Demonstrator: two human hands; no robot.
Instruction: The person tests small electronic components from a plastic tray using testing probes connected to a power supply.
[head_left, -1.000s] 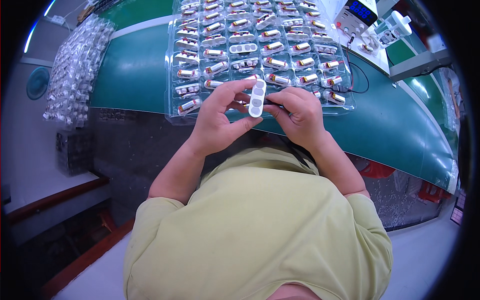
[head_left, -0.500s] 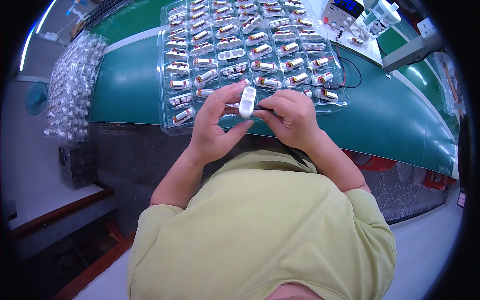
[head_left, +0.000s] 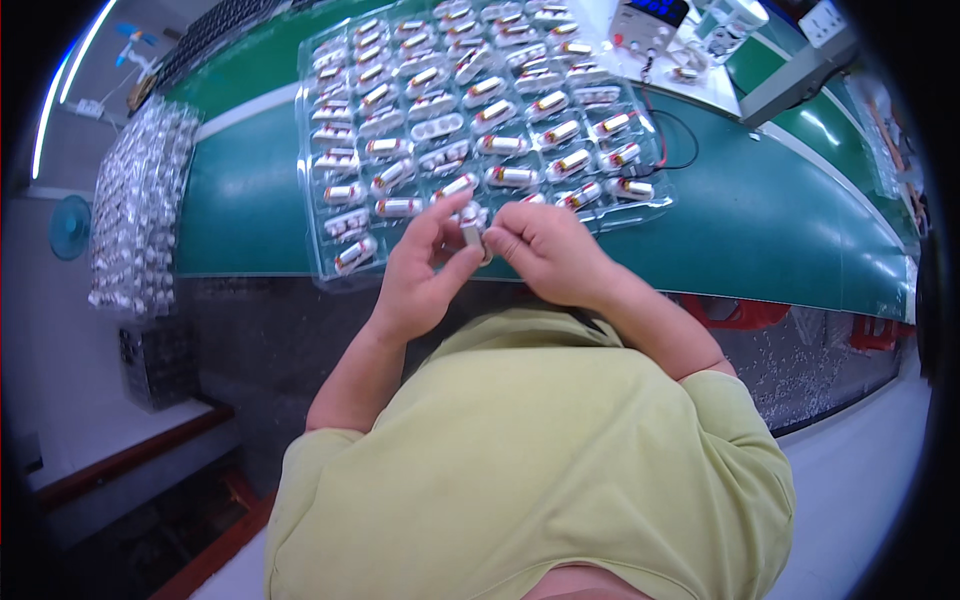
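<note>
Over the front edge of the clear blister tray, my left hand grips a small white earphone-case insert between thumb and fingers. The insert stands tilted, with a silvery-grey side showing. My right hand is closed in a pinch against the insert's right side; whatever its fingertips hold is hidden. Rows of similar white pieces fill the tray, many carrying a silver battery cell with red and yellow ends, others showing white round hollows.
The tray lies on a green bench mat. A bench power supply with a lit blue display stands back right, its red and black leads reaching the tray. A grey metal arm crosses there. Stacked filled trays stand at left.
The insert has been turned: its white hollowed face showed before, now a silvery side. Both hands have shifted slightly left and down, the right one closer to the left. The whole view has shifted.
</note>
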